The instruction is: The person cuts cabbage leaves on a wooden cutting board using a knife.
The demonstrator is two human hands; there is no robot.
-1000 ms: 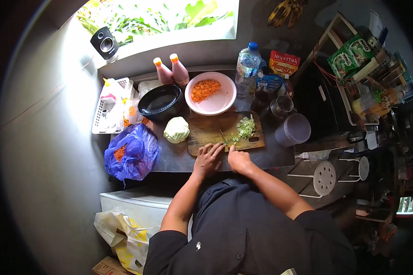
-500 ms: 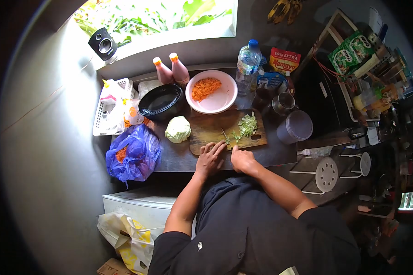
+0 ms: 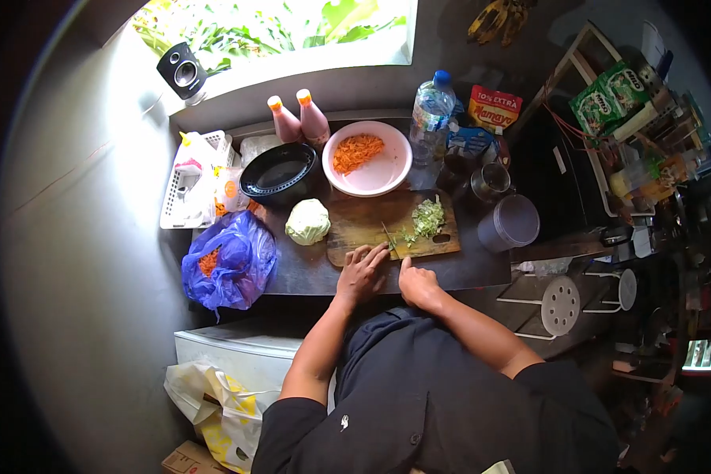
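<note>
A wooden cutting board (image 3: 363,221) lies on the dark table, with a pile of chopped green vegetable (image 3: 429,217) on its right part. A knife (image 3: 388,235) points up and left over the board, its handle hidden in my closed right hand (image 3: 419,283). My left hand (image 3: 362,273) rests at the board's lower edge, its fingers together on small green pieces beside the blade. Left of the board sits a pale cabbage (image 3: 307,222). Behind the board stands a pink bowl (image 3: 387,170) with shredded carrot (image 3: 357,153) in it.
A black bowl (image 3: 279,172), two sauce bottles (image 3: 313,122) and a water bottle (image 3: 431,118) stand at the back. A blue plastic bag (image 3: 233,265) and a white basket (image 3: 168,209) are at the left. A glass mug (image 3: 490,182) and a lidded tub (image 3: 509,223) stand right.
The view has shifted slightly. Both hands stay near the board's lower edge, and the right hand with the knife has shifted only a little.
</note>
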